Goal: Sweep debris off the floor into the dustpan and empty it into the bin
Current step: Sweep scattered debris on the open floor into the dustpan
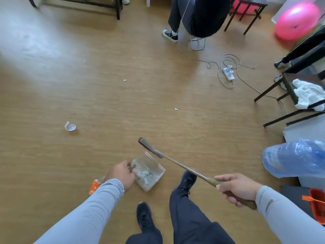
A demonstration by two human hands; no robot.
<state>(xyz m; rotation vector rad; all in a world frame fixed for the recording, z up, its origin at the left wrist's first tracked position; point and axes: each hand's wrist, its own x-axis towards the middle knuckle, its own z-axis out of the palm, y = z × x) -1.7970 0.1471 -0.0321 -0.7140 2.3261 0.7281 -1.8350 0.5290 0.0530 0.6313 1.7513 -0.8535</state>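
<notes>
Looking down at a tan wood-look floor, pretty scuffed, with a pale glare patch up in the left corner. My left hand is wrapped around the handle of the clear dustpan, which sits low by my feet with some white crumpled scraps in it. My right hand is clenched on the brush handle, the bristle head just past the far edge of the pan.

Debris around me: a curled strip of white paper off to the left, a tiny white scrap further out, a few specks beyond that.

The bin with the blue plastic liner is on my right, near the brush arm. Beyond it there's a dark desk with a white cloth on it, a power strip with looped cables on the floor, a pink ball in the far corner, and somebody seated on a chair up top.
</notes>
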